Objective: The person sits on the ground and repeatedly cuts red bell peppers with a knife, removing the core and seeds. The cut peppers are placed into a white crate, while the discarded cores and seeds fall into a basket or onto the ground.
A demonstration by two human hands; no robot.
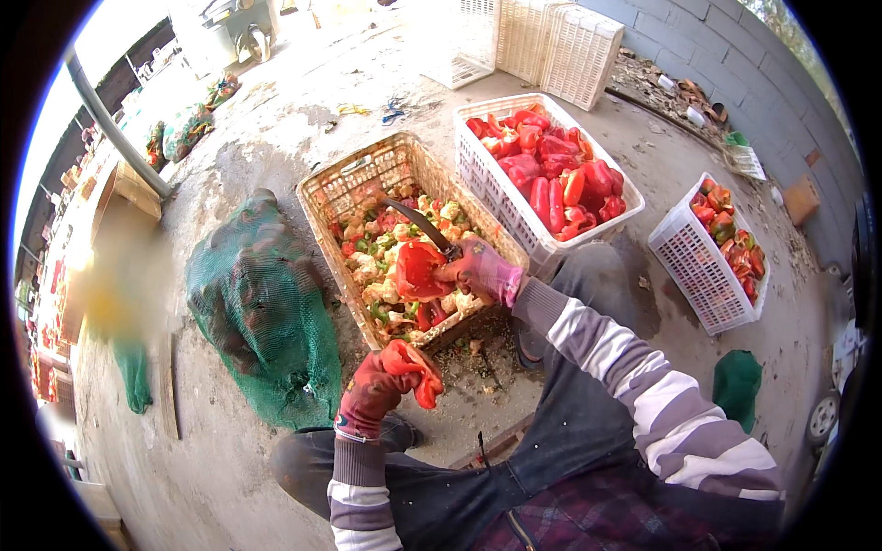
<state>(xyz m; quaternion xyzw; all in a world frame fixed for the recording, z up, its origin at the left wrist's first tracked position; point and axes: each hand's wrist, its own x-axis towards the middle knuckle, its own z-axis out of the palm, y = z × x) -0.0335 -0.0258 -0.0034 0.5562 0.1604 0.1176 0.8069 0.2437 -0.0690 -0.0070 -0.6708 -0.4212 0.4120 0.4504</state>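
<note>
My right hand, in a pink glove, grips a curved knife and a large red pepper piece over a tan crate of pepper cores and green and red scraps. My left hand, in a red patterned glove, holds another piece of red pepper just outside the crate's near edge. Beyond it a white crate holds a heap of red peppers, and a smaller white crate on the right holds red and greenish pieces.
A filled green mesh sack lies left of the tan crate, another green bag at right. Stacked crates stand behind, beside a block wall with debris. A pole rises at left. My legs flank the work area.
</note>
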